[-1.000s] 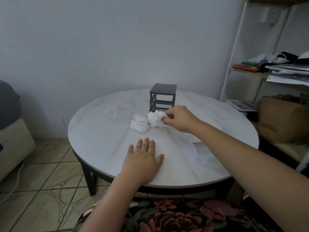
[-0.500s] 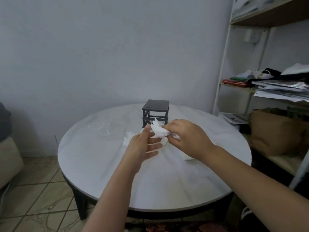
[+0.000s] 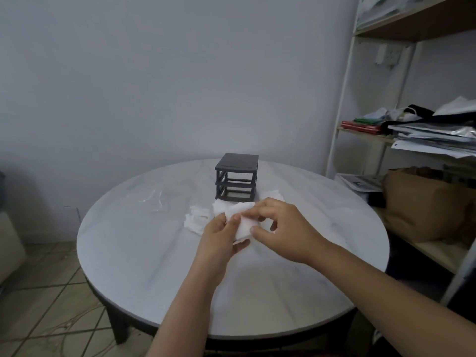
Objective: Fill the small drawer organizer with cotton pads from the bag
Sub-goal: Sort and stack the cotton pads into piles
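Observation:
A dark grey drawer organizer frame [image 3: 236,177] stands near the far side of the round white table [image 3: 154,266], its slots without drawers. Just in front of it, both hands hold a wad of white cotton pads [image 3: 240,220] a little above the tabletop. My left hand [image 3: 220,239] cups the wad from the left and below with its thumb on top. My right hand [image 3: 283,228] pinches its right edge. More white pads [image 3: 197,220] lie on the table to the left, and another white piece [image 3: 274,195] sits behind my right hand.
A crumpled clear plastic bag [image 3: 153,199] lies on the table's left part. A white metal shelf [image 3: 342,104] with papers, clothes and a brown paper bag [image 3: 422,204] stands right of the table. Tiled floor lies to the left.
My left hand rose off the table's front and came up to the pads. Both hands now hold the wad, which my right hand alone pinched before.

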